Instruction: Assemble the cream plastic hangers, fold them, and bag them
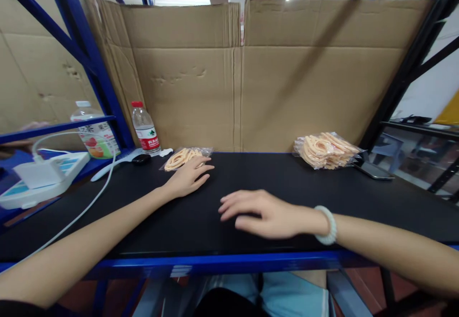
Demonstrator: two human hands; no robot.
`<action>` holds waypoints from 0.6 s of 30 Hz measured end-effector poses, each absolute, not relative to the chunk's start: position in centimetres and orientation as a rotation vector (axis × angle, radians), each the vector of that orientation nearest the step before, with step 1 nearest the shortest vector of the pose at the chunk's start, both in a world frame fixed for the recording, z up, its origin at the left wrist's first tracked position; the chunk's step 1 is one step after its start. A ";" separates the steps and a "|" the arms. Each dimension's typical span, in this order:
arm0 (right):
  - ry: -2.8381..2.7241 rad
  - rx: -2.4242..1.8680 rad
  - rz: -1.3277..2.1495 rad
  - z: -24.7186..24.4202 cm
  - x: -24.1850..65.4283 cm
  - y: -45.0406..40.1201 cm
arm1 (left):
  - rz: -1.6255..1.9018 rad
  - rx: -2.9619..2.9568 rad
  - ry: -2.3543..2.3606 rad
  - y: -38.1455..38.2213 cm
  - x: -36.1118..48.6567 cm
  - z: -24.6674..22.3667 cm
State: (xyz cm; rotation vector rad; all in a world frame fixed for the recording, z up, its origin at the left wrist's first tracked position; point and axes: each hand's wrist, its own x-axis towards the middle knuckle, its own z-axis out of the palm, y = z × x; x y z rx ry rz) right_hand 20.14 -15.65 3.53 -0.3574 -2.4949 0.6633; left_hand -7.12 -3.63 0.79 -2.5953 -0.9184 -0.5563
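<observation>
My left hand (190, 177) reaches to the near side of a clear plastic bag holding beige coiled strands (184, 157). Its fingers are apart and overlap the bag in view; whether they touch it I cannot tell. Over the middle of the black tabletop, my right hand (267, 215) is slightly blurred, palm down, its fingers stretched out with nothing in them. A pale scrunchy band (326, 226) circles the right wrist. Farther right, a pile of similar clear bags with beige strands (327, 150) lies by the cardboard.
Cardboard panels (186, 82) stand along the back. At left are a red-capped water bottle (145, 129), a larger bottle (95, 130), a white-handled brush (116, 163) and a power strip (68, 176) with a white cable. A phone (375, 169) lies at right.
</observation>
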 end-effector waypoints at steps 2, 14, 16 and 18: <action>-2.403 -0.603 0.543 3.1 22.8 -12.8 | -0.557 -2.607 -0.888 -3.8 -7.0 0.8; -1.306 -1.526 -0.187 9.2 45.6 -4.8 | -0.536 -2.605 -0.712 -4.2 -6.5 1.3; -1.229 -1.573 -0.183 9.5 47.2 -4.2 | -0.493 -2.581 -0.694 -4.3 -6.2 1.5; -1.202 -1.570 -0.164 9.6 47.2 -4.0 | -0.417 -2.561 -0.674 -4.8 -5.8 2.0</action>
